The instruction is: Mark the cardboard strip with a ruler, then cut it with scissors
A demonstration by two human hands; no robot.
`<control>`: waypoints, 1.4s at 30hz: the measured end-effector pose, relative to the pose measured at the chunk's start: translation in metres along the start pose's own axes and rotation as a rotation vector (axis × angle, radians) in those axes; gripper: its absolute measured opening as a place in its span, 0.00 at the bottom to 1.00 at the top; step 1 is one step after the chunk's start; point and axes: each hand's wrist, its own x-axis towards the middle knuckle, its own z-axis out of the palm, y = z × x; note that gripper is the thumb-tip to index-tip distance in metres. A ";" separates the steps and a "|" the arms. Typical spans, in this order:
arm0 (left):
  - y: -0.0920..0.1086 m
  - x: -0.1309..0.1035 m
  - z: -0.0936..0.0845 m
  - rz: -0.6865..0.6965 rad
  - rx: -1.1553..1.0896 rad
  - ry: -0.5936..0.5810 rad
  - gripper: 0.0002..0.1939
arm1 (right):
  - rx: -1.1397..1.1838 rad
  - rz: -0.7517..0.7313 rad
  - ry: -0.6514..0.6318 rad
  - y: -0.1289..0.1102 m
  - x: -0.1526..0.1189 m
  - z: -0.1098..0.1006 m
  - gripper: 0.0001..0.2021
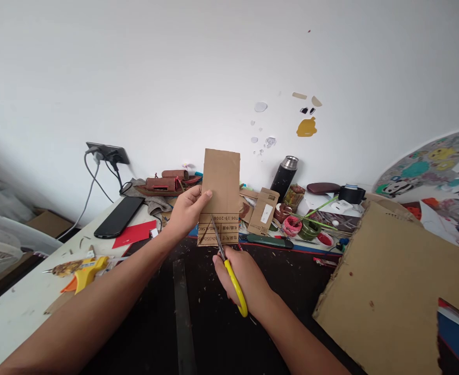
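Note:
A rectangular piece of brown cardboard (222,179) stands raised above the dark mat, its lower part printed with black lettering and lines. My left hand (188,209) pinches it by the left edge, thumb lying on the front face. In my right hand (245,276) is a pair of scissors with yellow handles (235,289). The scissor blades point up and lie over the printed lower part of the cardboard; whether they are cutting into it I cannot tell. Below my hands a flat metal ruler (184,317) lies on the mat.
A large cardboard sheet (393,281) leans on the right. On the left are a yellow glue gun (84,273), a black phone (119,216) and red paper (135,234). Behind stand a black flask (284,174) and several paint pots (292,225), with a green cutter (270,241) before them.

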 end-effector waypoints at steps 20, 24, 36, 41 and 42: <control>0.001 0.001 -0.003 -0.003 0.007 -0.061 0.28 | -0.091 0.038 0.010 -0.004 -0.002 0.006 0.10; 0.000 0.002 -0.003 -0.007 0.012 -0.057 0.28 | -0.129 0.066 -0.002 -0.009 -0.001 0.003 0.09; -0.002 0.002 -0.003 -0.019 0.011 -0.051 0.28 | -0.168 0.068 0.003 -0.010 0.000 0.005 0.11; -0.001 0.003 -0.003 -0.021 -0.010 -0.060 0.28 | -0.171 0.085 -0.002 -0.013 0.001 0.004 0.11; -0.002 0.003 -0.003 -0.022 -0.013 -0.060 0.28 | -0.174 0.087 -0.002 -0.013 0.001 0.004 0.11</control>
